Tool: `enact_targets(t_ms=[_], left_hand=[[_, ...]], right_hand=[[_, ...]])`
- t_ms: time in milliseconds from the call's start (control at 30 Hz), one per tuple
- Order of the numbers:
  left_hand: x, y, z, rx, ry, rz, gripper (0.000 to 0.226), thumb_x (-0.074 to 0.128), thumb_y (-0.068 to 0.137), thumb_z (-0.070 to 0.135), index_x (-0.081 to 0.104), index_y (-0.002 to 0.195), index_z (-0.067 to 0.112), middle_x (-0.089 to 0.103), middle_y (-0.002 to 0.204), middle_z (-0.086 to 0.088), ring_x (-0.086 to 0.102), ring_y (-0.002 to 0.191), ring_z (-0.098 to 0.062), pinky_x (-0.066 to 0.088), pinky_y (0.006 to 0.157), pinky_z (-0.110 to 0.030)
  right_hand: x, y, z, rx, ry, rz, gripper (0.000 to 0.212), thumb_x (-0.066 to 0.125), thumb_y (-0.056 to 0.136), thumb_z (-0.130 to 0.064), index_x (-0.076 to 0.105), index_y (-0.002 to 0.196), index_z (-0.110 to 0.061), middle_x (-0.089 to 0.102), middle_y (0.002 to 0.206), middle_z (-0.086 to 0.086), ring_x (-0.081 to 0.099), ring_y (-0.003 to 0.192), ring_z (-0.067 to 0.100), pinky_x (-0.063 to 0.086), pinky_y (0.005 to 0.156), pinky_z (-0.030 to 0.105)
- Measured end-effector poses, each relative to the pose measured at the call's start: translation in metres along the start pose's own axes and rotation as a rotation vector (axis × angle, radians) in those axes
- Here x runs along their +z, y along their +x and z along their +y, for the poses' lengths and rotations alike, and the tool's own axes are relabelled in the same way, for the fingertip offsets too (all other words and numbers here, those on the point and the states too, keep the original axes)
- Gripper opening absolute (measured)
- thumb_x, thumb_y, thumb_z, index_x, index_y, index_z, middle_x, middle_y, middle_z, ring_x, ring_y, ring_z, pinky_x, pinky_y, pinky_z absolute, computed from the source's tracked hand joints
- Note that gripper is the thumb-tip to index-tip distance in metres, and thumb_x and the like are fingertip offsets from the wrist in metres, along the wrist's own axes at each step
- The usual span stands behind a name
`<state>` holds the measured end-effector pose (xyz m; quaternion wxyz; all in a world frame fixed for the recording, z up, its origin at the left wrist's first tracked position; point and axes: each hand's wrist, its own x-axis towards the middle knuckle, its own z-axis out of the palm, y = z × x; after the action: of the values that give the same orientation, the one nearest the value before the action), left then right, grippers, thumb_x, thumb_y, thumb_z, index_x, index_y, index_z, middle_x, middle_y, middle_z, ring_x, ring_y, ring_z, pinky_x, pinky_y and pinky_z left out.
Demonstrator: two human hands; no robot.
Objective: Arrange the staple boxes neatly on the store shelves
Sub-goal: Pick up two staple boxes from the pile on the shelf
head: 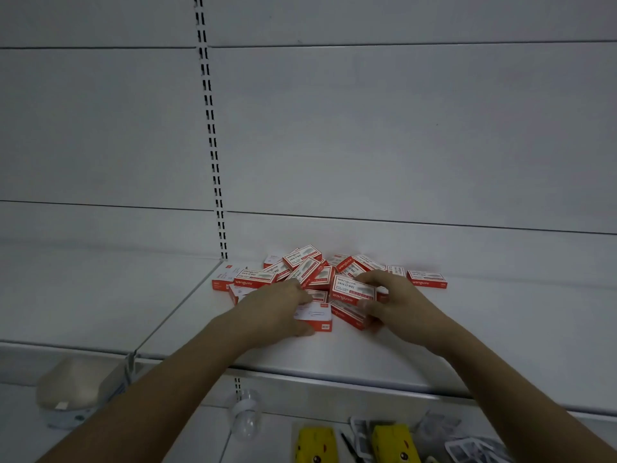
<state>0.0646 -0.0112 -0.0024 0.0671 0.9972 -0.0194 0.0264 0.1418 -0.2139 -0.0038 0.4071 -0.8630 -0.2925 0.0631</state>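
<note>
Several red-and-white staple boxes [302, 257] lie in a loose heap on the white shelf [334, 355], near its back wall. My left hand [270, 309] reaches into the heap's front left and grips a white-faced box [319, 315] between thumb and fingers. My right hand [397, 302] grips another staple box [352, 290], fingers over its far edge and thumb at its near edge. One box [427, 279] lies apart at the right end of the heap.
A slotted upright [210, 128] runs up the back panel left of the heap. Below the shelf edge sit yellow items [394, 442], packets [474, 451], a clear cup [247, 416] and a beige object [73, 385] at left.
</note>
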Motion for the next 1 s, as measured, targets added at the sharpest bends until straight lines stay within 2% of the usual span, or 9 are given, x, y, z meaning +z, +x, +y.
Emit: enact_targets(t_ms=[133, 233, 400, 567, 633, 800, 900, 1000], left_hand=[[0.000, 0.004, 0.001, -0.050, 0.000, 0.012, 0.062, 0.064, 0.084, 0.050, 0.046, 0.139, 0.026, 0.047, 0.134, 0.006, 0.047, 0.118, -0.013, 0.042, 0.092, -0.028], [0.000, 0.003, 0.002, -0.091, -0.052, 0.038, 0.061, 0.067, 0.081, 0.050, 0.048, 0.135, 0.029, 0.049, 0.135, 0.008, 0.047, 0.120, -0.013, 0.041, 0.090, -0.026], [0.002, 0.000, 0.007, -0.145, -0.155, 0.123, 0.058, 0.070, 0.079, 0.050, 0.051, 0.131, 0.033, 0.055, 0.130, 0.012, 0.050, 0.109, -0.008, 0.040, 0.077, -0.023], [-0.007, -0.004, 0.005, -0.131, -0.360, 0.285, 0.050, 0.073, 0.080, 0.040, 0.055, 0.126, 0.031, 0.053, 0.108, 0.016, 0.050, 0.092, -0.004, 0.038, 0.067, -0.015], [-0.012, -0.002, 0.002, -0.116, -0.444, 0.322, 0.051, 0.077, 0.077, 0.032, 0.057, 0.124, 0.029, 0.054, 0.111, 0.014, 0.054, 0.096, -0.008, 0.040, 0.067, -0.014], [-0.032, 0.007, 0.003, -0.057, -0.511, 0.285, 0.048, 0.077, 0.079, 0.027, 0.057, 0.122, 0.033, 0.054, 0.112, 0.016, 0.059, 0.090, -0.008, 0.045, 0.061, -0.011], [-0.041, 0.016, 0.004, -0.009, -0.579, 0.235, 0.045, 0.077, 0.079, 0.025, 0.060, 0.120, 0.031, 0.059, 0.115, 0.012, 0.064, 0.084, -0.011, 0.049, 0.060, -0.016], [-0.044, 0.027, 0.011, 0.060, -0.567, 0.185, 0.047, 0.079, 0.076, 0.025, 0.062, 0.120, 0.027, 0.062, 0.118, 0.010, 0.061, 0.091, -0.008, 0.044, 0.063, -0.013]], right_hand=[[-0.001, -0.008, 0.007, 0.003, 0.027, -0.055, 0.043, 0.057, 0.095, -0.019, 0.047, 0.136, -0.024, 0.051, 0.114, -0.010, 0.065, 0.089, 0.016, 0.059, 0.074, 0.029], [-0.004, -0.010, 0.013, 0.003, 0.076, -0.067, 0.041, 0.058, 0.094, -0.018, 0.049, 0.133, -0.025, 0.057, 0.104, -0.012, 0.068, 0.085, 0.017, 0.060, 0.073, 0.029], [-0.010, -0.007, 0.022, -0.034, 0.073, -0.033, 0.043, 0.061, 0.093, -0.020, 0.050, 0.133, -0.029, 0.050, 0.124, -0.011, 0.063, 0.098, 0.008, 0.058, 0.079, 0.025], [-0.018, -0.010, 0.027, -0.045, 0.082, -0.003, 0.043, 0.061, 0.092, -0.014, 0.051, 0.132, -0.025, 0.059, 0.112, -0.009, 0.069, 0.078, 0.015, 0.058, 0.065, 0.024], [-0.021, -0.013, 0.027, -0.038, 0.057, 0.016, 0.044, 0.060, 0.093, -0.015, 0.050, 0.135, -0.024, 0.058, 0.117, -0.006, 0.068, 0.075, 0.014, 0.055, 0.061, 0.021], [-0.032, -0.023, 0.022, -0.032, -0.038, 0.093, 0.041, 0.058, 0.095, -0.020, 0.049, 0.134, -0.023, 0.059, 0.116, -0.005, 0.065, 0.079, 0.014, 0.054, 0.063, 0.020], [-0.039, -0.035, 0.018, 0.009, -0.070, 0.153, 0.037, 0.055, 0.096, -0.021, 0.049, 0.132, -0.023, 0.058, 0.115, -0.005, 0.065, 0.080, 0.017, 0.056, 0.065, 0.022], [-0.051, -0.055, 0.016, 0.068, -0.101, 0.219, 0.032, 0.055, 0.096, -0.019, 0.049, 0.128, -0.022, 0.057, 0.107, -0.009, 0.065, 0.076, 0.015, 0.051, 0.061, 0.017]])
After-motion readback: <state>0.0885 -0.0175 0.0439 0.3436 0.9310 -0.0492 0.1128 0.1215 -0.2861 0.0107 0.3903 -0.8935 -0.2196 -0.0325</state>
